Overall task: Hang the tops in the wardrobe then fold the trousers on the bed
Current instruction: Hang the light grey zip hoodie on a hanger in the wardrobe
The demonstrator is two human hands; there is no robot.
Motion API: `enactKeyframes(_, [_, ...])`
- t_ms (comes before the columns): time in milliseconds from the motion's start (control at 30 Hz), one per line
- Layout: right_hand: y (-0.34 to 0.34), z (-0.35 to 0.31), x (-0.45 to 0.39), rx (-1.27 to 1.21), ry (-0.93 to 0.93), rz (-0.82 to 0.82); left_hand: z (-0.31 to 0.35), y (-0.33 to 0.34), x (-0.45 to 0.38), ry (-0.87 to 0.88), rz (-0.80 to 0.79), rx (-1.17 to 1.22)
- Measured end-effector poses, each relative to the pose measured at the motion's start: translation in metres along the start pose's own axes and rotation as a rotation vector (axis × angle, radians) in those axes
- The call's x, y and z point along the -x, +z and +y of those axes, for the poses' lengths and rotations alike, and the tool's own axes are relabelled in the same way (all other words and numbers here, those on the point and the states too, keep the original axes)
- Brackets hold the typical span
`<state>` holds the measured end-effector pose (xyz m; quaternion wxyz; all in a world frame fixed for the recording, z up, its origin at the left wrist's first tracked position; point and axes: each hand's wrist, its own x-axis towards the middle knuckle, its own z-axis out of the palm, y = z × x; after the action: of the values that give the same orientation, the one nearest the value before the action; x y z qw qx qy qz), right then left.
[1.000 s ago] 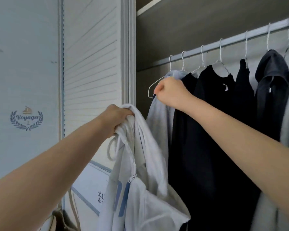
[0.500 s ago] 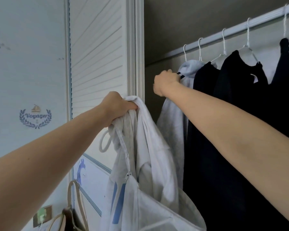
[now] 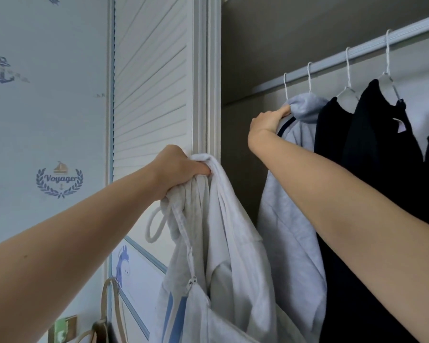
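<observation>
Two bare hands are raised in front of an open wardrobe. The left hand point(image 3: 176, 169) is bunched tight around the top of a white zip-up hoodie point(image 3: 223, 243), fingers curled into the fabric, so the garment hangs straight down from the fist just beside the white wardrobe door frame point(image 3: 206, 82). A white drawstring loop point(image 3: 156, 226) dangles below that fist, and a zipper pull point(image 3: 191, 283) shows lower down next to a blue patch on the fabric. The right hand point(image 3: 268, 121) reaches further in and grips the shoulder of a light grey hoodie point(image 3: 290, 219), the thumb lying along its collar; whether the fingers also clasp the hanger underneath is hard to tell. That grey hoodie hangs from a white wire hanger point(image 3: 285, 85) hooked over the white clothes rail point(image 3: 357, 50), the leftmost garment on it. Just to its right hang dark tops point(image 3: 372, 169), pressed close together on more wire hangers. Left of the frame stands a white louvred door panel point(image 3: 151, 82), and beyond it pale blue wallpaper point(image 3: 47, 107) printed with an anchor and a "Voyager" wreath emblem point(image 3: 59, 180). At the bottom left, a tan bag strap point(image 3: 107, 308) curves up near a wall socket point(image 3: 62, 329).
</observation>
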<state>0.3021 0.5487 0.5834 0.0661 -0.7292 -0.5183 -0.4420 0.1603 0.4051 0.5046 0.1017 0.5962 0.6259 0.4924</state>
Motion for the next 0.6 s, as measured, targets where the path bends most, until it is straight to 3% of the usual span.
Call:
enactKeyframes(333, [0.023, -0.014, -0.022, 0.119, -0.001, 0.045, -0.006, 0.003, -0.002, -0.002, -0.009, 0.006])
enactKeyframes(500, [0.027, -0.013, -0.036, -0.301, -0.081, 0.164, -0.007, 0.004, -0.001, -0.022, -0.021, 0.025])
enactKeyframes(600, [0.02, -0.01, -0.035, -0.404, -0.075, 0.254, -0.006, 0.004, 0.001, -0.066, -0.043, 0.018])
